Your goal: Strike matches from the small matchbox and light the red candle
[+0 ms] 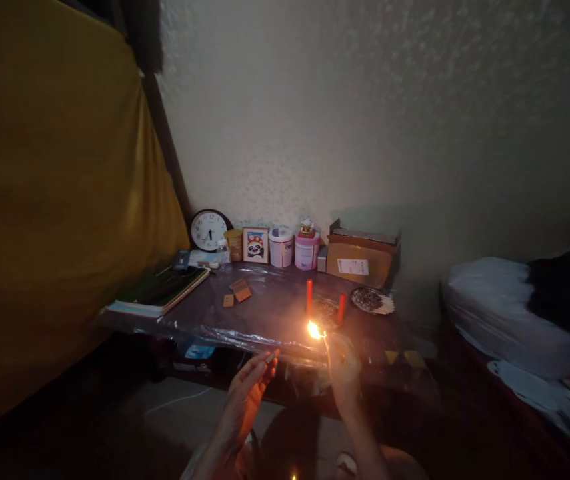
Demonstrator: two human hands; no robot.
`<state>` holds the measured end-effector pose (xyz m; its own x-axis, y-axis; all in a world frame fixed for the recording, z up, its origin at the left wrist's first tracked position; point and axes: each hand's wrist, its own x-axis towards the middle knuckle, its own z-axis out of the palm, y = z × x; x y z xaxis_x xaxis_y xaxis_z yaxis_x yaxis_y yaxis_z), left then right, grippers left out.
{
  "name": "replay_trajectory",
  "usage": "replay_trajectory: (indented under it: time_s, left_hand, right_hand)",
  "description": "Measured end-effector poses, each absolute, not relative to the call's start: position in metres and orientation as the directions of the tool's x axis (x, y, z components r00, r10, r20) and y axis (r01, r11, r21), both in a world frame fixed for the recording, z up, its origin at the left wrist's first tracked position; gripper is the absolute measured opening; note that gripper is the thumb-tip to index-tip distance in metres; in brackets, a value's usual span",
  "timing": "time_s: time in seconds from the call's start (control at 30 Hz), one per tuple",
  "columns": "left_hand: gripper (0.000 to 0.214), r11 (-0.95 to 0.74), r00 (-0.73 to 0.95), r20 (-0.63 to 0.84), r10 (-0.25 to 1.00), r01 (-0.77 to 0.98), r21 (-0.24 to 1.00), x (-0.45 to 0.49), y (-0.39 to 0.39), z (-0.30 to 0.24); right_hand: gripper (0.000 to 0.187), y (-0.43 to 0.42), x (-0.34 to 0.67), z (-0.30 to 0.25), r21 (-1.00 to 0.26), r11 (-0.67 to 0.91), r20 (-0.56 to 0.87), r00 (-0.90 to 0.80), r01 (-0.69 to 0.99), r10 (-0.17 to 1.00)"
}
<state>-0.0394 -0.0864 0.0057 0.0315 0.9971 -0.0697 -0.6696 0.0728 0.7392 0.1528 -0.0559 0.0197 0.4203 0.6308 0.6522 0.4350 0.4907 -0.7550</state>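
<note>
My right hand (pixel 343 367) pinches a burning match (pixel 324 335) just over the table's front edge. Its bright flame (pixel 314 329) leans left, in front of two upright red candles. The left candle (pixel 309 297) is taller than the right candle (pixel 341 309), and neither shows a flame. Both stand by a round dish (pixel 325 308), partly hidden by glare. Lower and to the left, my left hand (pixel 252 385) is closed on a small, flat brownish piece (pixel 271 357), perhaps a bit of matchbox; its kind is unclear.
A plate (pixel 365 299) with pale sticks along its right side lies right of the candles. Small brown cardboard pieces (pixel 241 290) rest mid-table. Behind stand a clock (pixel 209 231), a panda picture (pixel 255 246), tubs (pixel 281 249) and a carton (pixel 362 257). Plastic film (pixel 235 337) covers the table edge.
</note>
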Motion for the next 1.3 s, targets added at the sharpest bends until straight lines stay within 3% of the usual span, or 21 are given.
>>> replay_trajectory:
  time_s: [0.8, 1.3]
  left_hand:
    - [0.027, 0.19, 0.093, -0.175, 0.98, -0.691, 0.698, -0.069, -0.08, -0.043]
    - [0.027, 0.17, 0.125, -0.116, 0.985, -0.683, 0.71, -0.058, -0.066, -0.025]
  right_hand:
    - [0.018, -0.047, 0.153, 0.02, -0.714, 0.53, 0.698, 0.399, 0.457, 0.595]
    - [0.023, -0.022, 0.158, 0.037, -0.875, 0.453, 0.473, 0.506, 0.171, 0.721]
